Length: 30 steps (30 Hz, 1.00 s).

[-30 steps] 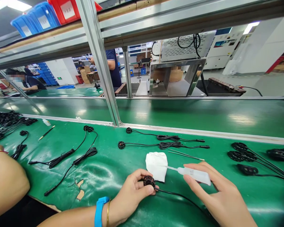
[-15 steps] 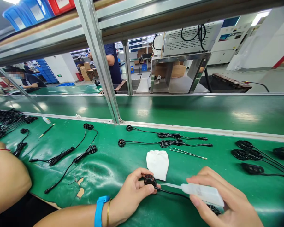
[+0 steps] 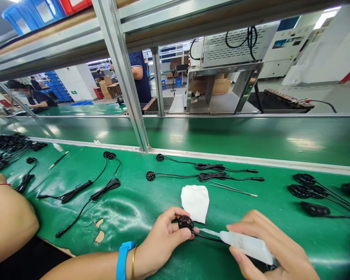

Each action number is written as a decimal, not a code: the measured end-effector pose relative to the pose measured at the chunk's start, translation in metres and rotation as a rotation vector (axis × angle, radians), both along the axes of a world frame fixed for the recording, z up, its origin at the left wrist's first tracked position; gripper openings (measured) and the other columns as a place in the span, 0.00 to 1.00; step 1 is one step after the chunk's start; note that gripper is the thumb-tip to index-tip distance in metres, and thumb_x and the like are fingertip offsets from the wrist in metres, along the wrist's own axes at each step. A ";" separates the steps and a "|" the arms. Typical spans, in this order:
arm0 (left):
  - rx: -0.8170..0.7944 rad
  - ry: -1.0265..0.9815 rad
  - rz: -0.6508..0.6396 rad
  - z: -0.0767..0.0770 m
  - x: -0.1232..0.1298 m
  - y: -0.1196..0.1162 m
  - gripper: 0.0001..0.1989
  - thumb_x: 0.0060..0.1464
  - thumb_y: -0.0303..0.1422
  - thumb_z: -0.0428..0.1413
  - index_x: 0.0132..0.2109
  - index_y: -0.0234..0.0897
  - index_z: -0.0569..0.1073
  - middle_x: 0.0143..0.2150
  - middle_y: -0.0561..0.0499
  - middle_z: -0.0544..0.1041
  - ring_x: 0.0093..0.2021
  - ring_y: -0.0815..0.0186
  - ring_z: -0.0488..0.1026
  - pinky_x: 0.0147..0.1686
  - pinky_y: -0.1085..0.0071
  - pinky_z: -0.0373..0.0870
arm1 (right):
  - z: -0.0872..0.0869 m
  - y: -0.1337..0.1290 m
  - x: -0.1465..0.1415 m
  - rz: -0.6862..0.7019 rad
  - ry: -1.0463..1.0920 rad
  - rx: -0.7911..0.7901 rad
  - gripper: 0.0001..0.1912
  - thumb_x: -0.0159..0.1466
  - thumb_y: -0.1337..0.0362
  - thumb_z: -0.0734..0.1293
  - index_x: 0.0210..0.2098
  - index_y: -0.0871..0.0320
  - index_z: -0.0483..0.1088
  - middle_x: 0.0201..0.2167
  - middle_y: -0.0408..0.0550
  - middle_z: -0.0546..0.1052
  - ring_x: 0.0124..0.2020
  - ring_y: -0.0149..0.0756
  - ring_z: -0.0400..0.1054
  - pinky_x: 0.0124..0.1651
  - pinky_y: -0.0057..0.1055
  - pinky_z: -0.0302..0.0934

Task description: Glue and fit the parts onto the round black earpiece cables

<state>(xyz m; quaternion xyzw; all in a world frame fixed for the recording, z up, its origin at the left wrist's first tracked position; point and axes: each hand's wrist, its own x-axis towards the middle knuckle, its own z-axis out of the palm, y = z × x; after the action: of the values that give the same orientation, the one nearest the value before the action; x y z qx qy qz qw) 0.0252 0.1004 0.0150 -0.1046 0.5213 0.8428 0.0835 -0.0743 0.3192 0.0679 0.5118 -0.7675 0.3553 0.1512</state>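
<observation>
Head view: the left hand point(image 3: 160, 243) lies on the green worktop point(image 3: 134, 210) at the near edge, its grip pinched around a small black round part point(image 3: 185, 223), thumb on the far side and fingertips on the near side. The part sits just near of a white cloth point(image 3: 195, 196) and may touch its near edge; the contact is hard to tell. A thin black lead point(image 3: 205, 237) runs from the part to the right and passes under the other hand.

The right hand point(image 3: 268, 252) is to the right of the part, its grip pressed around a translucent squeeze bottle point(image 3: 249, 245). The bottle's long axis lies almost flat, running from lower right to upper left. Its fine nozzle point(image 3: 207, 232) points left, and the tip reaches the right side of the part, touching it or just short of it. So the part lies left of and slightly farther than the right grip, straight along the nozzle line, and the left hand is plainly the nearer one, already on it.

Farther back on the worktop lie two more round parts with coiled cables point(image 3: 210, 173), side by side, and a pair of tweezers point(image 3: 233, 189) just near of them. At the far left, another person's arm point(image 3: 8, 217) rests at the worktop's edge, well apart from both hands.
</observation>
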 end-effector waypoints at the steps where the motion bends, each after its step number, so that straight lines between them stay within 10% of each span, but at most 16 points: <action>1: -0.001 0.004 0.000 -0.001 0.000 0.000 0.19 0.57 0.34 0.63 0.51 0.31 0.67 0.44 0.42 0.76 0.48 0.60 0.76 0.52 0.63 0.68 | 0.000 0.000 0.000 0.005 0.001 -0.001 0.11 0.63 0.68 0.67 0.45 0.60 0.66 0.31 0.48 0.69 0.31 0.28 0.65 0.29 0.24 0.63; 10: -0.034 -0.015 -0.003 0.001 0.000 0.000 0.20 0.57 0.37 0.63 0.51 0.32 0.67 0.47 0.41 0.74 0.51 0.56 0.75 0.52 0.62 0.68 | 0.005 0.010 -0.008 -0.228 -0.015 -0.059 0.08 0.66 0.59 0.67 0.41 0.56 0.71 0.33 0.45 0.74 0.29 0.28 0.70 0.31 0.22 0.66; 20: -0.053 -0.006 -0.022 0.002 0.000 -0.001 0.23 0.55 0.40 0.65 0.50 0.32 0.66 0.47 0.41 0.73 0.49 0.58 0.75 0.51 0.63 0.68 | -0.042 0.012 -0.042 -0.554 -0.583 0.155 0.26 0.57 0.40 0.68 0.43 0.54 0.78 0.35 0.44 0.79 0.24 0.30 0.70 0.29 0.26 0.68; 30: -0.046 -0.029 -0.018 0.006 0.001 -0.001 0.25 0.53 0.39 0.66 0.50 0.31 0.66 0.43 0.44 0.73 0.45 0.62 0.76 0.49 0.66 0.69 | -0.071 0.008 -0.045 -0.542 -0.232 0.415 0.17 0.64 0.48 0.64 0.43 0.51 0.77 0.42 0.45 0.77 0.43 0.42 0.73 0.39 0.37 0.68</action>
<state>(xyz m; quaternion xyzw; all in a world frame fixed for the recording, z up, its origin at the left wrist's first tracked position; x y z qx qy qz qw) 0.0259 0.0996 0.0208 -0.1143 0.5401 0.8283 0.0962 -0.1193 0.3268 -0.0035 0.2658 -0.9431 0.1946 0.0445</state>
